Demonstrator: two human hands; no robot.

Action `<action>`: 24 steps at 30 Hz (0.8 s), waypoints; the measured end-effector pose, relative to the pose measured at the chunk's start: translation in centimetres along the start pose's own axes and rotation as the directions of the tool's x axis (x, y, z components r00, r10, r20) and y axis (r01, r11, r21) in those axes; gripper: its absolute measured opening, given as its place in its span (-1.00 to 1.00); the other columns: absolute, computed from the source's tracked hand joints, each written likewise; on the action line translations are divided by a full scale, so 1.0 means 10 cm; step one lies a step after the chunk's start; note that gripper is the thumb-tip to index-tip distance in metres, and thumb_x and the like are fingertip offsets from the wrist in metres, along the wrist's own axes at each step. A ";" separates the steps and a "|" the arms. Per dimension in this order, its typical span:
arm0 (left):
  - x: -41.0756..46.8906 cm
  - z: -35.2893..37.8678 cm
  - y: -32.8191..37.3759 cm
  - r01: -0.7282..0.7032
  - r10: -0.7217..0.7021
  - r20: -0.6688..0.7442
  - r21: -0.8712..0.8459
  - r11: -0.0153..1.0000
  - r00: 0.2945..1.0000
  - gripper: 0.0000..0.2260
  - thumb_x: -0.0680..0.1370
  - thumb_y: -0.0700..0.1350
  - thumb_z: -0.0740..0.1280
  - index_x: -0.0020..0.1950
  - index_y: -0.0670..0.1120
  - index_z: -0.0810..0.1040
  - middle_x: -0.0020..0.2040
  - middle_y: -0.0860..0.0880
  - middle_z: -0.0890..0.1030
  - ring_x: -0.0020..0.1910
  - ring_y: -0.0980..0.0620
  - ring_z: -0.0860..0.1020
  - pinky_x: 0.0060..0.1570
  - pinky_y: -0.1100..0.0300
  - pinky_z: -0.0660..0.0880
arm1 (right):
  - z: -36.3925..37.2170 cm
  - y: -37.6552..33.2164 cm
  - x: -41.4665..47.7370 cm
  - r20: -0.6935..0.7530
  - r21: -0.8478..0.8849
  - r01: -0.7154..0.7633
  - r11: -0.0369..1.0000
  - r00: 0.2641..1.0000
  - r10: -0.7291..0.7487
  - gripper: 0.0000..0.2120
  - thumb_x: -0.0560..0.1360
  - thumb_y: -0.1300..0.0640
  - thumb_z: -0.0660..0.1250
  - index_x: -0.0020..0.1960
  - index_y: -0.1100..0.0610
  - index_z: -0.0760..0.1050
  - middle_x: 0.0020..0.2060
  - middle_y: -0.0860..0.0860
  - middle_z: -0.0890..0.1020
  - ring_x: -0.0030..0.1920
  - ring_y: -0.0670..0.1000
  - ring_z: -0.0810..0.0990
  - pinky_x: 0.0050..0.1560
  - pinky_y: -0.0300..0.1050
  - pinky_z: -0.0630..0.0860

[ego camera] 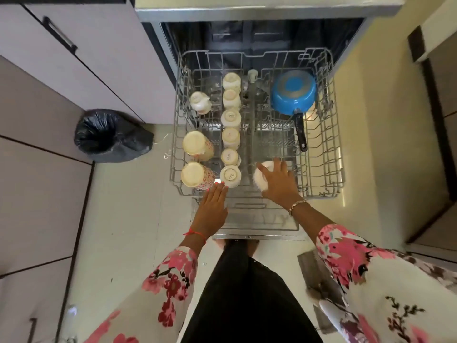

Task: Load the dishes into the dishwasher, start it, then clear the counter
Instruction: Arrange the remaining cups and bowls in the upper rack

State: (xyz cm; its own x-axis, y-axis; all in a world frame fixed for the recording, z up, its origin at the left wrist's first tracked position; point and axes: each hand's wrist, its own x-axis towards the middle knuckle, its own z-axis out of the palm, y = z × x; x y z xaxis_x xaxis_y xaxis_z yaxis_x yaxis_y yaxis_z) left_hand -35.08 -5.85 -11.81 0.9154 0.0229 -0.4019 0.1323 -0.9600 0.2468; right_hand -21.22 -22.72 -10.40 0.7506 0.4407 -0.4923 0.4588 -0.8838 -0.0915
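Pale floor tiles carry a black plastic bin bag [111, 137] at far left, well apart from the dishwasher. Your left hand [212, 206] lies with straight fingers [217, 188] at the near rim of the pulled-out grey wire dishwasher rack [331, 144], probably to steady it. Tall cream tumblers [197, 144] and a row of small white cups [231, 120] stand mouth-down so they drain. Your right hand [279, 181] curls round a round white cup [262, 179], apparently to seat it in the near middle bay. A blue saucepan with a black handle [293, 92] lies inverted far right. Your palm hides most of that cup, the tub behind is too dark to read, and the worktop is out of view.
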 end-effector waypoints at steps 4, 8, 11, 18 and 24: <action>0.20 0.21 -0.08 -0.014 0.008 0.084 0.077 0.997 0.996 -0.50 0.67 -0.11 0.01 0.55 -0.16 -0.12 0.57 -0.13 -0.08 0.55 -0.07 -0.13 0.53 0.01 -0.11 | 0.20 -0.02 0.36 0.031 -0.115 0.067 0.991 0.997 -0.064 -0.19 0.44 -0.04 0.38 0.51 -0.09 -0.03 0.46 0.25 0.05 0.44 0.32 0.09 0.34 0.21 0.27; 0.31 0.35 -0.15 -0.055 0.050 0.074 0.062 0.997 0.996 -0.57 0.68 -0.15 -0.03 0.55 -0.12 -0.01 0.56 -0.06 0.08 0.55 -0.01 0.00 0.52 0.08 -0.07 | 0.42 0.01 0.57 0.059 -0.201 0.091 0.975 0.995 -0.081 -0.21 0.46 -0.06 0.35 0.52 -0.06 -0.05 0.47 0.27 0.02 0.45 0.34 0.07 0.34 0.24 0.27; 0.33 0.38 -0.20 -0.064 0.064 0.014 -0.006 0.998 0.998 -0.56 0.64 -0.27 0.05 0.52 -0.07 0.14 0.50 -0.02 0.26 0.51 0.04 0.16 0.49 0.16 0.00 | 0.54 0.04 0.63 0.100 -0.225 0.093 0.970 0.992 -0.072 -0.21 0.47 -0.01 0.35 0.53 -0.05 -0.07 0.47 0.27 0.02 0.45 0.33 0.06 0.33 0.25 0.27; 0.37 0.38 -0.23 -0.079 0.076 -0.036 -0.108 0.991 0.996 -0.49 0.56 -0.39 0.14 0.47 -0.05 0.27 0.41 -0.03 0.42 0.42 0.02 0.33 0.43 0.18 0.13 | 0.58 0.03 0.69 0.127 -0.256 0.098 0.962 0.990 -0.068 -0.20 0.48 0.01 0.34 0.52 -0.05 -0.11 0.48 0.25 -0.03 0.46 0.33 0.02 0.32 0.26 0.28; 0.37 0.26 -0.26 -0.108 0.112 0.033 -0.111 0.988 0.993 -0.51 0.57 -0.36 0.14 0.48 -0.05 0.27 0.41 -0.03 0.41 0.41 0.02 0.34 0.41 0.18 0.19 | 0.47 -0.01 0.66 0.191 -0.095 0.088 0.992 0.979 -0.068 -0.12 0.44 -0.12 0.35 0.53 -0.10 -0.18 0.52 0.13 -0.14 0.49 0.30 -0.18 0.39 0.38 -0.01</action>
State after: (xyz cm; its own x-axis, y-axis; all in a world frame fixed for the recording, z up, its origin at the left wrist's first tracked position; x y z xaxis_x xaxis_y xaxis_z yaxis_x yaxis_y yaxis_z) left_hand -33.06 -3.98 -16.21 0.9113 -0.0944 -0.4008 0.0742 -0.9198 0.3852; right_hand -18.55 -20.50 -17.68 0.6128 0.4619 -0.6412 0.5661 -0.8227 -0.0517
